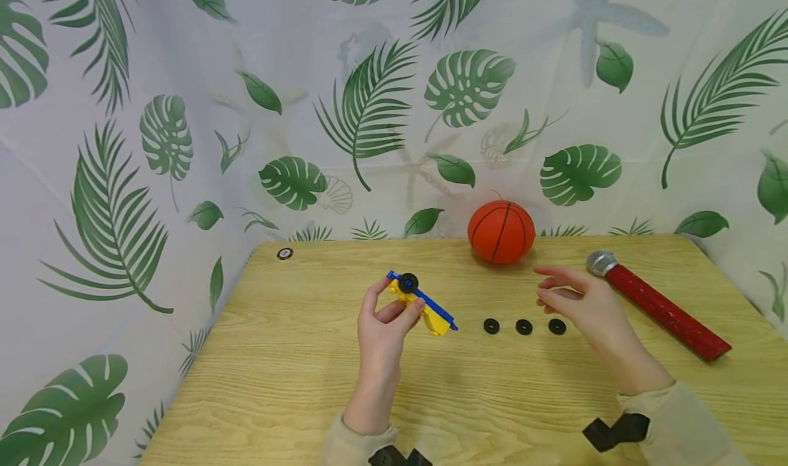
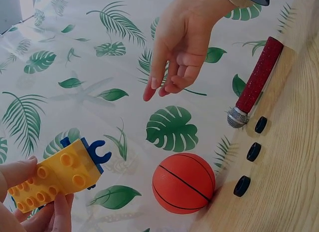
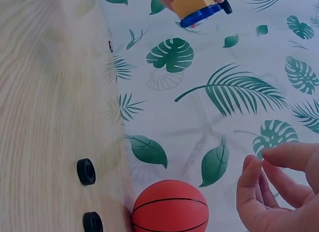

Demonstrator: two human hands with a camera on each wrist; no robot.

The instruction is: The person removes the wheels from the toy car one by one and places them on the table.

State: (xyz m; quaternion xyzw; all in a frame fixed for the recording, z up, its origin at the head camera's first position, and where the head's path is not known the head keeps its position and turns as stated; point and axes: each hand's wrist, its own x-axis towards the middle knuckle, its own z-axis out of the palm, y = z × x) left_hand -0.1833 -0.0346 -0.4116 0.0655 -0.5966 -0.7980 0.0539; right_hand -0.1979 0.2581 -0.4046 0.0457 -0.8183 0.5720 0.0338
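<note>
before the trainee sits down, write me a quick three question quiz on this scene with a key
1. True or false: the left hand holds the blue and yellow toy while the right hand holds nothing.
2. How many loose black wheels lie in a row on the table?
3. In the head view, what lies right of that row?
A) ball
B) microphone
C) toy

Key: 1. True; 2. Three; 3. B

Left sleeve (image 1: 352, 447): pale cream and plain, it ended in a loose cuff, low in the middle of the head view.
Left wrist piece (image 1: 386, 456): black and angular, it was cut off by the bottom edge.
Right sleeve (image 1: 686, 418): cream as well, lower right.
Right wrist piece (image 1: 633, 428): black, it looked like joined blocks.
</note>
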